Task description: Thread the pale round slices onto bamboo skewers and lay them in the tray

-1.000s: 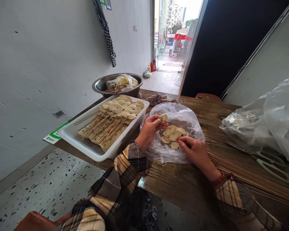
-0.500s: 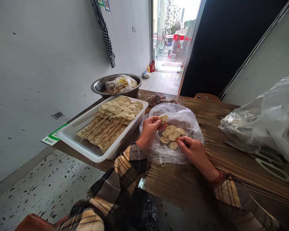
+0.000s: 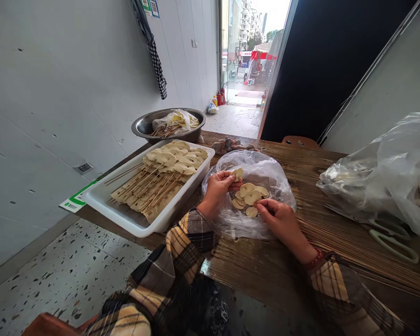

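Observation:
Thin, pale round food slices (image 3: 247, 190), some with a small dark mark, lie heaped in an opened clear plastic bag (image 3: 276, 175) on the table. Over the bag's left side, my left hand (image 3: 220, 187) pinches one pale round slice (image 3: 238, 173) between thumb and fingers. My right hand (image 3: 278, 217) is closed, thumb and forefinger meeting at the edge of a slice on the heap's right side. To the left, a white plastic tray (image 3: 150, 229) holds similar slices threaded in rows on thin wooden skewers (image 3: 145, 184).
Behind the tray stands a metal basin (image 3: 140, 127) with bagged skewers. Scissors with pale green handles (image 3: 394, 242) lie at right beside a large clear bag (image 3: 381, 163). Many thin sticks (image 3: 331, 238) line the table's right side. A crumpled cloth (image 3: 231, 145) lies behind the bag.
Both hands stay in nearly the same places with the same grips. The whole view has shifted very slightly; no object has visibly moved.

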Demonstrator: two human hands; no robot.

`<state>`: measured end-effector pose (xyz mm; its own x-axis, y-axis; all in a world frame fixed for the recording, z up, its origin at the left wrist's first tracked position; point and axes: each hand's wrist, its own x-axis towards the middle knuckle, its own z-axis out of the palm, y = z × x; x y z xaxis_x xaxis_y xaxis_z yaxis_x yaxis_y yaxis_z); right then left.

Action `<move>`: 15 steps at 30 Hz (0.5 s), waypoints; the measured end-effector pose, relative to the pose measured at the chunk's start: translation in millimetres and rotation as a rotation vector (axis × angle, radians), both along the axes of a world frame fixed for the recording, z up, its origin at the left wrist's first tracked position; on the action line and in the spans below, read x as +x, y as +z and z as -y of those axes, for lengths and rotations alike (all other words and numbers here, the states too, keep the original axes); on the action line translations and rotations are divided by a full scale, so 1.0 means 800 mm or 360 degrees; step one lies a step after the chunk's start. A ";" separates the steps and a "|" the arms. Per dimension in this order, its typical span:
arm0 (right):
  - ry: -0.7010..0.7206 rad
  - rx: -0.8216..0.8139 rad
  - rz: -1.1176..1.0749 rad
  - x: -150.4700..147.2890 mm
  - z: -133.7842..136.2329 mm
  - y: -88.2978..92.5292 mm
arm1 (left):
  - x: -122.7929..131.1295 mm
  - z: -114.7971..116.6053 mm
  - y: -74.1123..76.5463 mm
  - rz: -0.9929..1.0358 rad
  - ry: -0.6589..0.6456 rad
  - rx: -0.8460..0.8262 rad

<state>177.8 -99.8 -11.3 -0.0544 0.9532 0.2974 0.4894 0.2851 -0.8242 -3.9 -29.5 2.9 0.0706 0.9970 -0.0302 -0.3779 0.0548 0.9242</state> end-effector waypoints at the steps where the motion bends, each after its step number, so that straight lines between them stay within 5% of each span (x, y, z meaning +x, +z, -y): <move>1: 0.0002 -0.0005 0.0001 0.000 0.000 0.000 | 0.000 0.000 0.000 0.0003 -0.0009 -0.0004; 15: 0.0011 -0.0076 -0.0073 0.004 -0.002 -0.004 | 0.015 0.004 -0.009 -0.0057 -0.0137 -0.0056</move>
<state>180.7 -98.0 -14.2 -0.0482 0.9660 0.2540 0.4491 0.2481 -0.8584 8.0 -32.4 -4.1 0.1542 0.9856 -0.0694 -0.3372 0.1185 0.9339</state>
